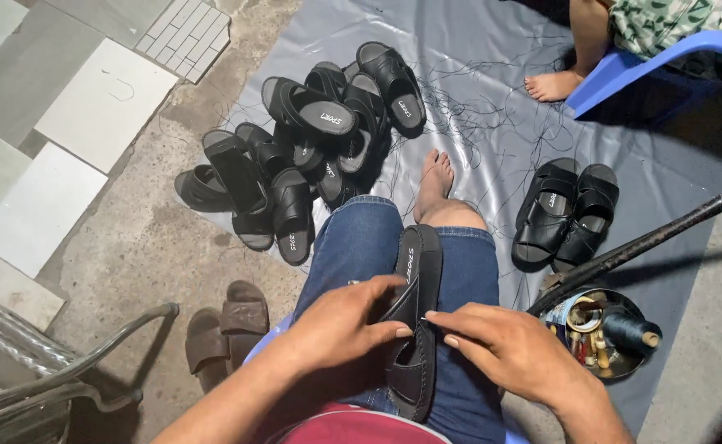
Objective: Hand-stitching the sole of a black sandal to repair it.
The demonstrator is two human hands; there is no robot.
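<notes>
A black sandal (pixel 416 329) lies lengthwise on my lap, over my blue jeans (pixel 359 238). My left hand (pixel 340 325) grips the sandal's strap from the left side. My right hand (pixel 501 345) pinches at the strap's edge from the right, thumb and forefinger together; whether a needle sits between them is too small to tell. My bare foot (pixel 437 177) rests on the grey plastic sheet (pixel 492 99) ahead.
A pile of several black sandals (pixel 312 140) lies on the sheet ahead-left, and a black pair (pixel 565 214) to the right. Loose black thread (pixel 492 107) is scattered about. A round tin with thread spools (pixel 603 333), brown sandals (pixel 225 329), another person's foot (pixel 552 85) on a blue stool (pixel 665 57).
</notes>
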